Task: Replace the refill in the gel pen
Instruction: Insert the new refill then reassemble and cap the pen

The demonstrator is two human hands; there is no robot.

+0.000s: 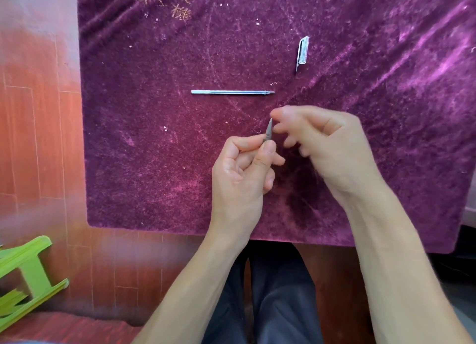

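My left hand grips the gel pen between thumb and fingers. Only its grey conical tip shows, pointing up and away from me; the barrel is hidden in my fist. My right hand is blurred, its curled fingertips right at the pen's point. I cannot tell whether they pinch it. A clear refill lies flat on the purple cloth beyond my hands, its tip to the right. The clear pen cap lies farther back on the right.
The purple velvet cloth covers the table, its front edge near my lap. On the left is red wooden floor, with a green plastic stool at the lower left.
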